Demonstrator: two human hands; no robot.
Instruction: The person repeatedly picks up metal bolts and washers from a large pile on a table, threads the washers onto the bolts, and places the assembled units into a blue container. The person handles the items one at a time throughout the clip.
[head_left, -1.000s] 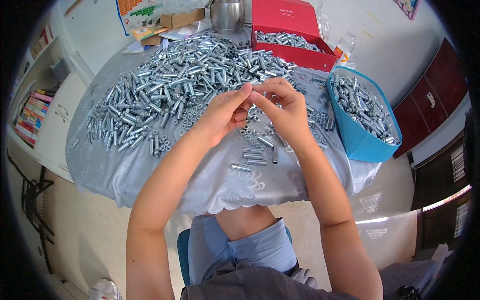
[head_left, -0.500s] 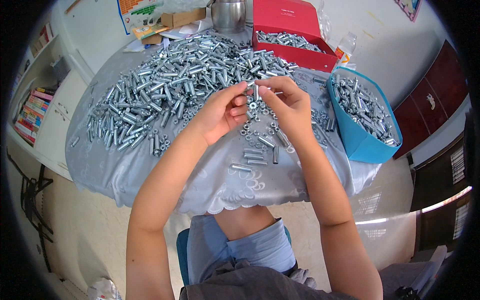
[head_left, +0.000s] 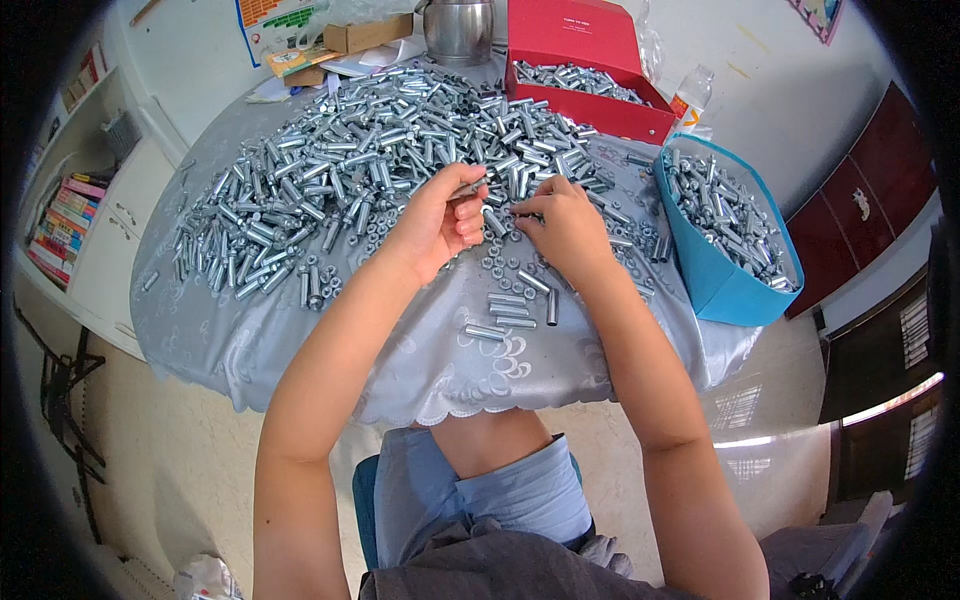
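Observation:
My left hand [head_left: 440, 222] is raised over the near side of a large pile of silver metal sleeves [head_left: 340, 150]. Its thumb and fingers are closed on a slim metal piece [head_left: 468, 188], perhaps a bolt, mostly covered by the fingers. To the right, my right hand [head_left: 567, 228] reaches down with its fingertips pinched together among loose hex nuts [head_left: 497, 262]. What those fingertips grip, if anything, is too small to make out. Several loose metal sleeves [head_left: 514, 311] lie on the tablecloth in front of my hands.
A blue fabric bin [head_left: 735, 275] full of metal parts stands at the table's right edge. Behind it are a clear bottle [head_left: 692, 92] and a red box [head_left: 600, 112] with more parts. A steel pot [head_left: 458, 32] and a cardboard box [head_left: 367, 35] stand at the back.
My hands have come apart. The right one has dropped from beside the left hand's fingertips to the nuts on the table, while the left has shifted only slightly.

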